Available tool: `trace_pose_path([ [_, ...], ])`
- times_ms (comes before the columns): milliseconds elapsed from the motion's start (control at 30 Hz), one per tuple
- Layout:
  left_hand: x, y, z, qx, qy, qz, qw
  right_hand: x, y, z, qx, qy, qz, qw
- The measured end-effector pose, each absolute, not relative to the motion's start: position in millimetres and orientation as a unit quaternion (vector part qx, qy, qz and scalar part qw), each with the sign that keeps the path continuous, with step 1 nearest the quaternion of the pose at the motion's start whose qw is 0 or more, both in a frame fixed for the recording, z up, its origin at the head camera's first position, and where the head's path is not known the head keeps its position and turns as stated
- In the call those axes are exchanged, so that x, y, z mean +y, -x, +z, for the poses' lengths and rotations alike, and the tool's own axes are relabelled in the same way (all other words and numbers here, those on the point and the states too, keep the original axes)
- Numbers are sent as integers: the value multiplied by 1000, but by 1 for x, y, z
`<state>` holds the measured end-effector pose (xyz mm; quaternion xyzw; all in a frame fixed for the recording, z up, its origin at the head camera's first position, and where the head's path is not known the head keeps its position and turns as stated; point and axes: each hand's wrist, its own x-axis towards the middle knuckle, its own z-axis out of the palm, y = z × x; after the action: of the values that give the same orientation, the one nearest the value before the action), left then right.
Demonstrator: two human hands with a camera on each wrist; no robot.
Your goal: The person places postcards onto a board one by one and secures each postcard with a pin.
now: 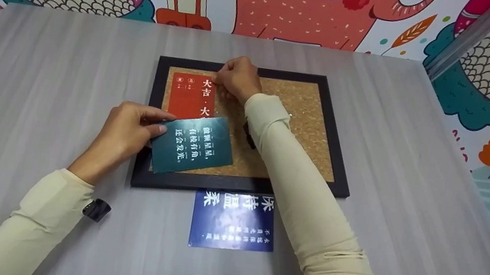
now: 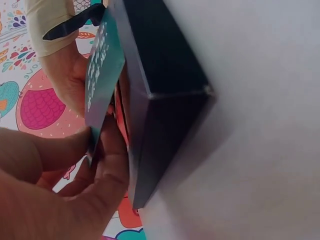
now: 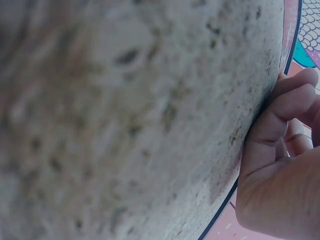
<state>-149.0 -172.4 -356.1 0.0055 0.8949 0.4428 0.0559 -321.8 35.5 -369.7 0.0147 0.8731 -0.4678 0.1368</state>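
Observation:
My left hand (image 1: 130,131) pinches a dark green card (image 1: 194,144) with white writing by its left edge, between thumb and fingers. In the left wrist view the green card (image 2: 104,70) stands tilted just off the frame's face. A red card (image 1: 192,95) lies on the cork board (image 1: 310,128), its lower part behind the green one. With curled fingers my right hand (image 1: 239,77) pinches the red card's upper right corner; whether anything small sits between those fingertips is hidden. The right wrist view shows the right hand (image 3: 280,145) low against the cork.
A black frame (image 1: 340,172) borders the cork board. Below it, a blue card (image 1: 233,226) with white writing lies partly under the frame on the grey wood-grain table (image 1: 411,208). Behind the table stands a wall (image 1: 304,9) with cartoon animals.

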Motion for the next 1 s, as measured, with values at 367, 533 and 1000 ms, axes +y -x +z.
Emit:
trace_pose_path([
  [367, -163, 153, -361, 907, -53, 416, 24, 36, 323, -372, 875, -15, -465, 136],
  [533, -158, 150, -365, 918, -84, 389, 1, 35, 324, -372, 870, -20, -472, 140],
  [1000, -151, 148, -371, 937, -106, 332, -18, 34, 322, -369, 866, -32, -476, 149],
])
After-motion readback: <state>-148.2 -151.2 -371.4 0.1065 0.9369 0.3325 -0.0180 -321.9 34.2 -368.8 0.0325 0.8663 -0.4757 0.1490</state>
